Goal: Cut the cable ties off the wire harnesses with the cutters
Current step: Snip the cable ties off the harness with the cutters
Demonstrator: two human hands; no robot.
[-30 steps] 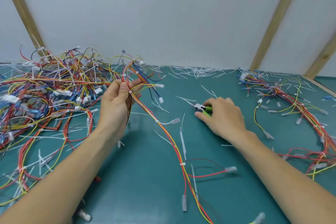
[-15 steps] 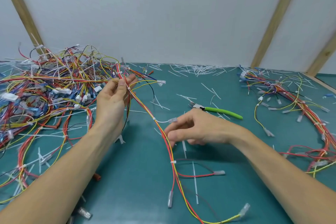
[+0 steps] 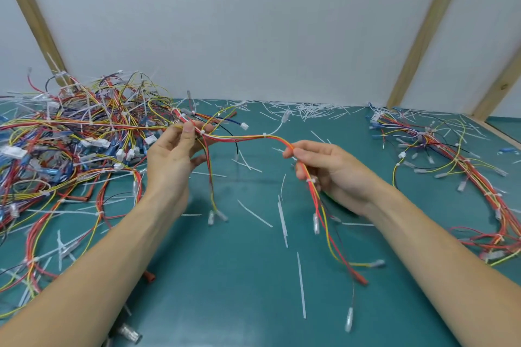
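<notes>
Fingers point(image 3: 298, 153) of my right hand point(image 3: 335, 175) now pinch the harness point(image 3: 248, 137); they have left the cutters, which are out of view. Left hand point(image 3: 172, 160) grips its other end, mid-mat point(image 3: 239, 290). Ties point(image 3: 264, 135) remain uncut, so I judge cutting paused.

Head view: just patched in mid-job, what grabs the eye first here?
Centre frame, the left hand and right hand stretch one red-and-yellow wire harness between them above the green table, a white cable tie on the span. A big tangled pile of harnesses fills the left, a smaller bundle lies on the right, and cut white tie pieces litter the table. No cutters are in view.
</notes>
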